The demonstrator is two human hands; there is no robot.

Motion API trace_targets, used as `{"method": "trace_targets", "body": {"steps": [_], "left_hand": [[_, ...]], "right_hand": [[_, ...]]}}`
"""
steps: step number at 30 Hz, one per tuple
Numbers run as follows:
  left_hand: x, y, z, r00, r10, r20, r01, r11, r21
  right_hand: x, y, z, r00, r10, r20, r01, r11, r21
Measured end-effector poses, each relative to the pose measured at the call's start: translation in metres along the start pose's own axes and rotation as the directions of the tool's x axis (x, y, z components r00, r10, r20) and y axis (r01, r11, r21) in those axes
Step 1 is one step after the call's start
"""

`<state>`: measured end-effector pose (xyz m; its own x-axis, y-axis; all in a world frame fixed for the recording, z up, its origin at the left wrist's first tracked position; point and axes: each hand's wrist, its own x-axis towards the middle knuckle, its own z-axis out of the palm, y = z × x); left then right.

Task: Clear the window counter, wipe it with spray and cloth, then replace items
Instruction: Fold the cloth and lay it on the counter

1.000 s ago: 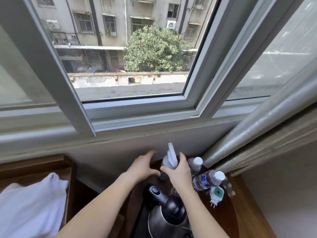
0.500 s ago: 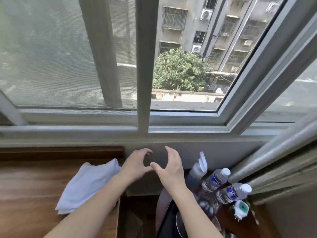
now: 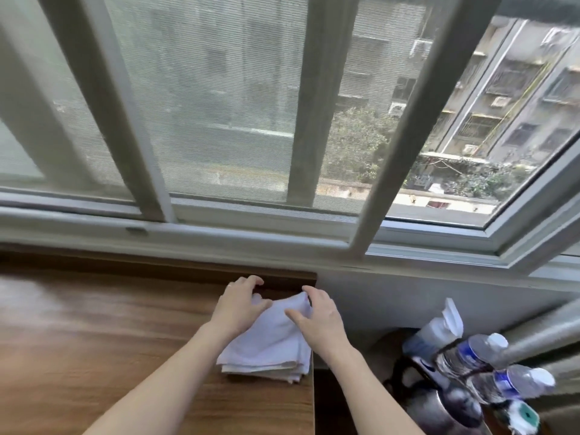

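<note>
Wood counter (image 3: 94, 340): both hands, left (image 3: 239, 304) and right (image 3: 318, 315), loosely curled on folded cloth (image 3: 270, 343) at right edge; careless tug could drop it.

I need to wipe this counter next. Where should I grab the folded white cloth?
Pinch the two far corners of the folded white cloth, coming from above. They lift off the wooden counter; the stacked edges face you, by its right end.
</note>
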<state>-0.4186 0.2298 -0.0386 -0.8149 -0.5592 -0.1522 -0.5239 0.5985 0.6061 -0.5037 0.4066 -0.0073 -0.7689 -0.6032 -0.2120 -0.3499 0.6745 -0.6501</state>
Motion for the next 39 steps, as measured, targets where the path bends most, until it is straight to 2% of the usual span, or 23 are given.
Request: {"method": "trace_targets", "body": {"steps": [6,10,17,25,28,32,39], "left_hand": [[0.014,-0.016,-0.003,0.982,-0.024,0.188,0.014,0.998,0.056],[0.024,-0.016,-0.001,0.967,-0.024,0.255,0.013,0.999,0.046],[0.028,-0.014,0.001,0.942,-0.125,0.312,0.134,0.991,-0.006],[0.012,-0.002,-0.024,0.984,-0.068,0.164,0.095,0.982,-0.161],[0.001,-0.004,-0.04,0.994,-0.021,0.103,0.042,0.977,-0.207],[-0.019,-0.011,-0.059,0.999,-0.029,0.032,0.036,0.967,-0.254],[-0.053,-0.042,-0.122,0.997,-0.026,-0.069,-0.003,0.92,-0.391]], "right_hand": [[0.018,-0.011,0.015,0.999,0.026,-0.031,-0.031,0.986,-0.163],[0.025,-0.013,0.022,1.0,-0.019,-0.006,0.016,0.943,-0.332],[0.025,-0.004,0.029,0.994,0.059,0.088,-0.026,0.94,-0.34],[0.032,-0.014,0.015,0.991,0.037,0.126,0.002,0.954,-0.301],[0.031,-0.027,0.013,0.993,-0.015,0.114,0.047,0.958,-0.284],[0.025,-0.052,0.018,0.987,-0.083,0.14,0.125,0.938,-0.325],[0.004,-0.109,0.033,0.976,-0.155,0.151,0.176,0.976,-0.131]]}}
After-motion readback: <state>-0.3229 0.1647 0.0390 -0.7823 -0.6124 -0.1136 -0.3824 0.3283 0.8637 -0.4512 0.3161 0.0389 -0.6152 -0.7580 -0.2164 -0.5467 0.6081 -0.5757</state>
